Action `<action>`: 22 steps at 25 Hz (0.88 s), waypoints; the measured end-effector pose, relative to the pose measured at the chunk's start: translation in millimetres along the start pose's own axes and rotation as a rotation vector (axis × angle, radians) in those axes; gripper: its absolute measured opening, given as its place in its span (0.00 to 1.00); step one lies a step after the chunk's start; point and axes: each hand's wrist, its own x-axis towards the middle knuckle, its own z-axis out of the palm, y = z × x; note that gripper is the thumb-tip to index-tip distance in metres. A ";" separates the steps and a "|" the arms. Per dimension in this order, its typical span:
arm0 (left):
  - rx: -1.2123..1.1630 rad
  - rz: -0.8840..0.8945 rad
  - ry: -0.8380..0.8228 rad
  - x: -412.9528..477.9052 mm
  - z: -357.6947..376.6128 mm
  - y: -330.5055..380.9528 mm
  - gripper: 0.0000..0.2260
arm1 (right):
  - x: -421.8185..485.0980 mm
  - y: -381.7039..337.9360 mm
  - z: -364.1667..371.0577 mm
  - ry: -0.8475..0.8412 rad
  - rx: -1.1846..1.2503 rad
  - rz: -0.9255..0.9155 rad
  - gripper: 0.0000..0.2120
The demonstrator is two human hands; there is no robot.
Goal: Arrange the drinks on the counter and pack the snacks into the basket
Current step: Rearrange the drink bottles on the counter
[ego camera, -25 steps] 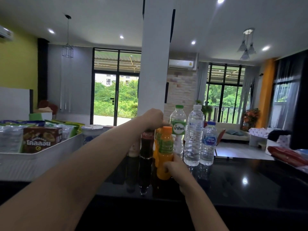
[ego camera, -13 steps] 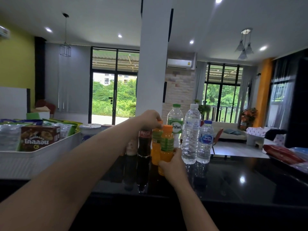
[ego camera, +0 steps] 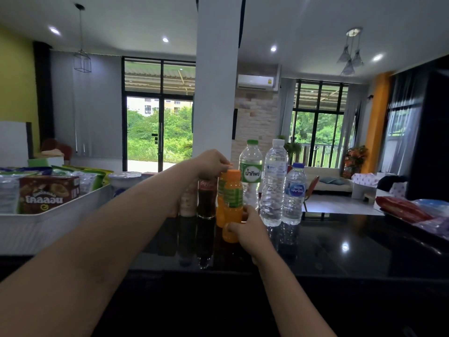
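A row of drinks stands on the glossy black counter [ego camera: 340,244]. From the left there is a pale brown bottle [ego camera: 188,200], a cola bottle [ego camera: 206,198], two orange juice bottles and three water bottles [ego camera: 274,186]. My left hand [ego camera: 211,164] reaches over the cola bottle, and its fingertips pinch the cap of the rear orange juice bottle [ego camera: 220,190]. My right hand [ego camera: 250,234] grips the lower part of the front orange juice bottle [ego camera: 233,198], which stands upright just in front of the row. A white basket [ego camera: 48,222] at the left holds snacks, among them a brown box [ego camera: 48,193].
A red snack packet [ego camera: 403,209] and a bluish bag [ego camera: 435,205] lie at the counter's right end. A white pillar [ego camera: 216,93] rises right behind the drinks. Round lidded cups [ego camera: 124,181] sit behind the basket.
Both hands keep their hold on the same bottles. The front orange juice bottle has edged slightly back toward the row, and my view has shifted a little.
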 end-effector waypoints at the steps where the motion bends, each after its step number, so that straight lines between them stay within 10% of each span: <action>1: -0.018 0.009 0.026 -3.5 0.8 -0.4 0.13 | 0.2 0.7 0.7 0.003 -0.014 -0.003 0.28; 9: 0.018 0.076 0.140 -31.7 -1.2 -11.1 0.16 | -7.2 -5.3 3.7 0.049 -0.076 -0.039 0.31; 15: 0.167 0.026 0.327 -38.5 -44.9 -63.5 0.15 | -1.0 -56.5 3.3 0.520 -0.223 -0.611 0.18; 22: 0.310 -0.027 0.138 -14.8 -40.0 -90.5 0.22 | 100.7 -150.9 31.0 0.416 -0.804 -0.643 0.12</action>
